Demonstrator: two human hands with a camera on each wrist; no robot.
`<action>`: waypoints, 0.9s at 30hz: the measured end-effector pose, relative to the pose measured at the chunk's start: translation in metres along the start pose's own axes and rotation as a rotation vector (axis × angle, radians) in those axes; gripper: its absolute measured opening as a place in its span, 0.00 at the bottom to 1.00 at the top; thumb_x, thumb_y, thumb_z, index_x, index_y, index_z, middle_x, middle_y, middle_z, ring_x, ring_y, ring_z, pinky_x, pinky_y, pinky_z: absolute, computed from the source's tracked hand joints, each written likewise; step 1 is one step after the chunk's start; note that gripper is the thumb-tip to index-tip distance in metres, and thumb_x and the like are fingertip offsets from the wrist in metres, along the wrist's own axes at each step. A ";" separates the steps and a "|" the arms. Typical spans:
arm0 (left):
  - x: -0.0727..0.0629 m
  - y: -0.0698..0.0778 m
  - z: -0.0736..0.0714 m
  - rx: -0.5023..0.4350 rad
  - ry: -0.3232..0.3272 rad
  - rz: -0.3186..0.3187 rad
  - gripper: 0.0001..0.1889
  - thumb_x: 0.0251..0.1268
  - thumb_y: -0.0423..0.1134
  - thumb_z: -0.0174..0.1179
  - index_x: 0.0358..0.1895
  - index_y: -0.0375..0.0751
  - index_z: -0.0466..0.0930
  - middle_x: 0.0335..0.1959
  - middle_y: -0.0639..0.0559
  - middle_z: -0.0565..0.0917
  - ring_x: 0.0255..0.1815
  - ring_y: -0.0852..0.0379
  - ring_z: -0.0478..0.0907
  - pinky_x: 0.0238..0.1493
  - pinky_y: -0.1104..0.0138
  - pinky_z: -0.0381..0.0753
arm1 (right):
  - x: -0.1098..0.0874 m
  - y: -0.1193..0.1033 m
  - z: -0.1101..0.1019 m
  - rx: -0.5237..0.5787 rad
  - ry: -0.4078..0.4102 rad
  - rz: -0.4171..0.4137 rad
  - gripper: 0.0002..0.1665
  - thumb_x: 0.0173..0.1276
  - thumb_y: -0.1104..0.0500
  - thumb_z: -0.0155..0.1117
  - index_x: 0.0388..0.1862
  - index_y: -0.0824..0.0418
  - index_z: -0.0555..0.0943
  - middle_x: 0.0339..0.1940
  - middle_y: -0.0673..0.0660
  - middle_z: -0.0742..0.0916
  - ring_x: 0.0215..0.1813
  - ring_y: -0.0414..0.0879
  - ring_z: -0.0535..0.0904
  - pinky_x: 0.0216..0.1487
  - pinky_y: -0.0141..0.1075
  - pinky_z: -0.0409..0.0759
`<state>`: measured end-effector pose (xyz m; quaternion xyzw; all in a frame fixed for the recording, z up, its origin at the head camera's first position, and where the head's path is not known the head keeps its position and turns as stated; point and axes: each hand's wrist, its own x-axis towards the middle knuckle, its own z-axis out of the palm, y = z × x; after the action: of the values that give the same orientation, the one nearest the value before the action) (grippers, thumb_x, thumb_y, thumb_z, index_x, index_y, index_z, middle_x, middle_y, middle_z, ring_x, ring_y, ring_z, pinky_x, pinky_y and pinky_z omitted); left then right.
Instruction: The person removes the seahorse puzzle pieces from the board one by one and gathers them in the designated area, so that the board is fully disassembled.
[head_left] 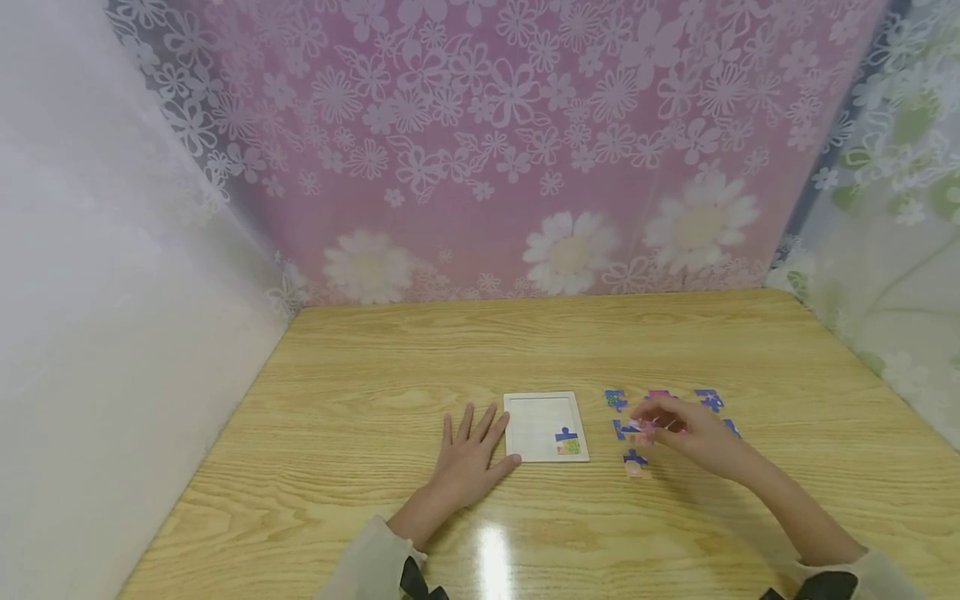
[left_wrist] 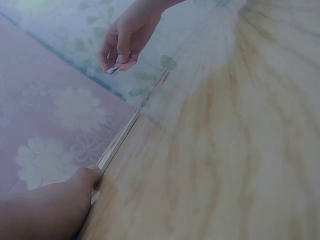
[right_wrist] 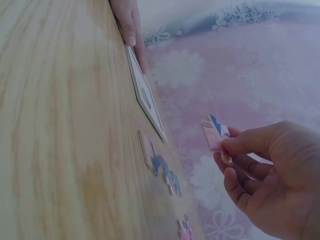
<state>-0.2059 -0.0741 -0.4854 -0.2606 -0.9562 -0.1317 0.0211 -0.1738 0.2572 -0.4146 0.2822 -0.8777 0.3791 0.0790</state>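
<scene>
My right hand [head_left: 693, 433] pinches a pink and blue jigsaw puzzle piece [right_wrist: 216, 135] between thumb and fingers, lifted above the table. Flat on the table, its fingers spread, my left hand [head_left: 467, 462] touches the left edge of a white square puzzle frame [head_left: 532, 429] with thumb and fingertips. One puzzle piece [head_left: 567, 442] lies in the frame's lower right corner. Loose puzzle pieces lie around and below the right hand, among them a blue and green piece [head_left: 615, 400], a blue piece [head_left: 708, 399] and a piece with a pale lower part [head_left: 635, 463]. The hand partly hides some.
The wooden table [head_left: 360, 375] has a yellowish grain, with a bright light reflection near its front. Behind it hangs a pink curtain [head_left: 480, 167] with white flowers. A pale sheet [head_left: 150, 275] borders the left side and a leafy-patterned one [head_left: 900, 275] the right.
</scene>
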 end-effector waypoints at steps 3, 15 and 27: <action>0.000 0.000 0.000 -0.004 0.000 0.002 0.37 0.65 0.68 0.33 0.73 0.52 0.50 0.72 0.51 0.49 0.71 0.43 0.36 0.63 0.43 0.29 | -0.005 0.003 -0.003 -0.006 -0.004 0.012 0.12 0.62 0.68 0.62 0.44 0.61 0.78 0.38 0.54 0.83 0.36 0.39 0.77 0.33 0.32 0.77; 0.000 0.000 -0.002 -0.010 0.001 0.007 0.37 0.65 0.67 0.33 0.73 0.52 0.50 0.72 0.50 0.49 0.71 0.42 0.37 0.63 0.42 0.30 | -0.023 0.021 -0.012 -0.009 -0.003 -0.001 0.14 0.60 0.73 0.60 0.44 0.64 0.78 0.37 0.53 0.82 0.35 0.40 0.76 0.32 0.31 0.76; 0.000 -0.001 -0.001 -0.004 0.000 0.009 0.37 0.65 0.67 0.33 0.73 0.51 0.50 0.73 0.50 0.49 0.71 0.42 0.36 0.63 0.42 0.31 | -0.041 0.033 -0.021 0.037 -0.034 0.063 0.10 0.64 0.70 0.58 0.44 0.63 0.78 0.39 0.49 0.82 0.36 0.39 0.77 0.33 0.31 0.77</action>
<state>-0.2063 -0.0749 -0.4848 -0.2650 -0.9547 -0.1335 0.0210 -0.1600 0.3084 -0.4348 0.2624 -0.8802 0.3926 0.0469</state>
